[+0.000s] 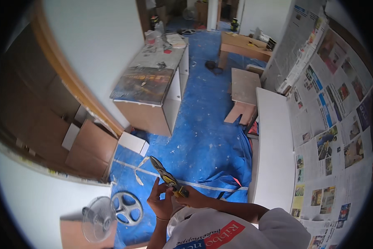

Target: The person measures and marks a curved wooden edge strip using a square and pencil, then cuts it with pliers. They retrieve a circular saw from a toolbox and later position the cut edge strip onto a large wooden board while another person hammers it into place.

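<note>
A yellow-and-black hand tool (170, 179) with a long, dark grey, pointed head is held up in front of my body, its tip aimed up and to the left. Its exact kind is hard to make out. My right hand (193, 196) wraps round the yellow-and-black handle end. From the left, my left hand (160, 202) pinches at the tool's side near the middle, while one finger points upward. The spot where its fingertips meet the tool is partly hidden.
Blue sheeting (203, 137) covers the floor, bunched at the right. A cabinet (149, 114) with a littered top stands ahead. A fan (98, 219) and a grey spoked wheel (127, 208) are lower left. A long white panel (273, 153) and newspaper-covered wall (331, 137) line the right.
</note>
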Demonstrator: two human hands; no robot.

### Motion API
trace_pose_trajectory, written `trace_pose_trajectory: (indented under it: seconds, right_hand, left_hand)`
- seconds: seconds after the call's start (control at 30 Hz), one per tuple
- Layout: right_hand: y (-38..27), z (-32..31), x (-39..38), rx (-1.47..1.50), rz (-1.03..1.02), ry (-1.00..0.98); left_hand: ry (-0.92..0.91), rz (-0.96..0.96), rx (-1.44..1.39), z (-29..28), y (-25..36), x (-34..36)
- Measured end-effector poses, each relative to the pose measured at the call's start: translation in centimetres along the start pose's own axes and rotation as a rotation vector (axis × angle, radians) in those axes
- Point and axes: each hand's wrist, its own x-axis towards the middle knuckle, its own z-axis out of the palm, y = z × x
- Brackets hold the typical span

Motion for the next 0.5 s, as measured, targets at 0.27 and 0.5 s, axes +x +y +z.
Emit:
trace_pose_trajectory:
  seconds: [0.27,0.5]
  right_hand:
    - [-8.4,-17.5,8.2,-0.069,-0.159,0.514]
    - [-20.5,-31.2,13.9,0.040,-0.056,0.942]
  left_hand:
    - [-0.409,0.252,0.008,18.8,-4.6,19.1]
    - [-0.888,0.189,-0.059,37.7,-1.5,36.3]
